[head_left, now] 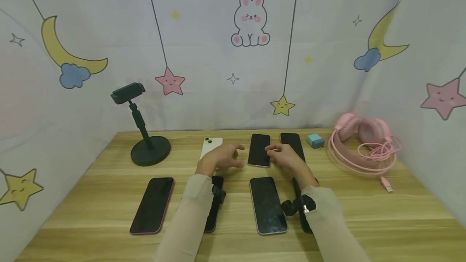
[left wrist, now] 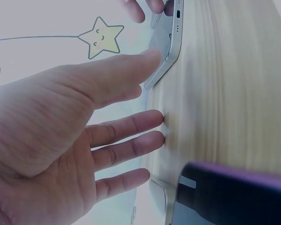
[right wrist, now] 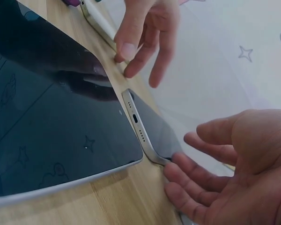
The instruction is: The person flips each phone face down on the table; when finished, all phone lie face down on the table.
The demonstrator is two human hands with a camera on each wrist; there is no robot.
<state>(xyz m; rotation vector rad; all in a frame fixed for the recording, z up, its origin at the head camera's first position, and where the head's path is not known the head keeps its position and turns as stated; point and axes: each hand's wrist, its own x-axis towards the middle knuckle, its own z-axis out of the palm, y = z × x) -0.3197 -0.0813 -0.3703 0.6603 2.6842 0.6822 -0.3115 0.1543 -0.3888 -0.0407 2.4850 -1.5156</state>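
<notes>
My left hand (head_left: 223, 156) hovers low over the table, fingers stretched and nothing in its grasp. It lies between a white phone (head_left: 210, 145), camera side up, and a dark-screened phone (head_left: 259, 151) with a silver frame. My right hand (head_left: 285, 155) is on that silver-framed phone's other side, fingertips right at its long right edge. In the right wrist view, the fingers (right wrist: 192, 176) of this hand bend slightly beside the phone's corner (right wrist: 152, 131). Another dark phone (head_left: 293, 144) sits partly behind the right hand.
In the front row lie several phones: one with a pinkish edge (head_left: 152, 205), one under the left forearm (head_left: 214, 213), a smudged one (head_left: 268, 205), and one mostly covered by the right wrist (head_left: 303, 217). A dark stand (head_left: 150, 151), blue charger (head_left: 315, 140) and pink headphones (head_left: 360, 132) stand around.
</notes>
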